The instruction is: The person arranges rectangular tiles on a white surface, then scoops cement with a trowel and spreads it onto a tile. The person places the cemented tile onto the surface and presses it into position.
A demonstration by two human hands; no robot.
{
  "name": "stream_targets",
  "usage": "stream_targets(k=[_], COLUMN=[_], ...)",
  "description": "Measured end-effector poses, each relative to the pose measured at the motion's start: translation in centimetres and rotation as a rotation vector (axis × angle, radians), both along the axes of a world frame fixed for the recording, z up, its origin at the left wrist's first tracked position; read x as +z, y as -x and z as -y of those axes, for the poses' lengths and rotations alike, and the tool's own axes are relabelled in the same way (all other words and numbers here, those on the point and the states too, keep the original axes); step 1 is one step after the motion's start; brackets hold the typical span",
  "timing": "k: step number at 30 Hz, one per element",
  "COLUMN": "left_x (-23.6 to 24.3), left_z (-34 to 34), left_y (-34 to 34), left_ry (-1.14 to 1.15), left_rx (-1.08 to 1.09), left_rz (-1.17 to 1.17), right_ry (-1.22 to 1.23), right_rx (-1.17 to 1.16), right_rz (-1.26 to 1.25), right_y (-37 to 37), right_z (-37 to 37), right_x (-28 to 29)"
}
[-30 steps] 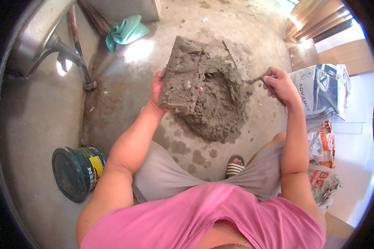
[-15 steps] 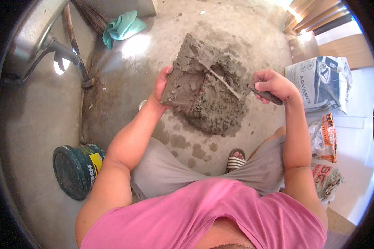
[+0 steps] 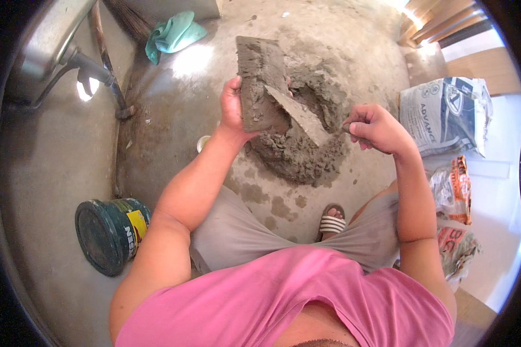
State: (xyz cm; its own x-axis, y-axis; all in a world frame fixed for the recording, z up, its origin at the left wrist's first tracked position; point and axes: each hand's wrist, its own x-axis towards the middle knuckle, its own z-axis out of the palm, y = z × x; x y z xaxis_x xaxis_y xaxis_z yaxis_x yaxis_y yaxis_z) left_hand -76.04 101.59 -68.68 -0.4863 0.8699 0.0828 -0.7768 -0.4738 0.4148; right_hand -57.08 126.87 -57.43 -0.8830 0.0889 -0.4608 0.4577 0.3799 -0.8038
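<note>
The slab point(image 3: 257, 69) is held by the left hand point(image 3: 232, 104), which is spread under it with the thumb at its left edge, seemingly so that the coated face is turned up; the trowel point(image 3: 300, 118) is gripped by its handle in the right hand point(image 3: 373, 128), its blade slanted over the slab's right edge, though contact cannot be told; both are held above the heap point(image 3: 298, 166), perhaps so that drips are caught; the heap is set mid-floor point(image 3: 370, 63); the bucket point(image 3: 103, 237) and bag point(image 3: 440, 115) are stood near the floor's left and right edges, probably so that room is left
</note>
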Motion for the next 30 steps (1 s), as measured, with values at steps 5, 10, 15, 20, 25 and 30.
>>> stream_targets(k=[5, 10, 15, 20, 25, 30], left_x=[0.2, 0.8, 1.8, 0.3, 1.2, -0.4], left_z=[-1.3, -2.5, -4.1, -5.1, -4.8, -5.3], left_y=[0.8, 0.9, 0.8, 2.4, 2.8, 3.5], left_ry=[-0.038, 0.004, 0.118, 0.127, 0.086, 0.035], left_rx=[0.171, 0.329, 0.503, 0.438, 0.337, 0.329], left_rz=[0.124, 0.105, 0.069, 0.112, 0.165, 0.138], right_ry=[-0.158, -0.385, -0.401, -0.422, -0.705, -0.892], right_rx=[-0.12, -0.252, -0.433, -0.514, -0.607, -0.532], right_rz=[-0.037, -0.225, -0.246, -0.206, -0.291, -0.598], right_y=[-1.6, -3.2, -4.5, -7.2, -10.5, -8.1], right_z=[2.2, 6.9, 10.3, 11.6, 10.6, 13.7], right_x=[-0.6, -1.4, -4.2, -7.4, -6.2, -4.2])
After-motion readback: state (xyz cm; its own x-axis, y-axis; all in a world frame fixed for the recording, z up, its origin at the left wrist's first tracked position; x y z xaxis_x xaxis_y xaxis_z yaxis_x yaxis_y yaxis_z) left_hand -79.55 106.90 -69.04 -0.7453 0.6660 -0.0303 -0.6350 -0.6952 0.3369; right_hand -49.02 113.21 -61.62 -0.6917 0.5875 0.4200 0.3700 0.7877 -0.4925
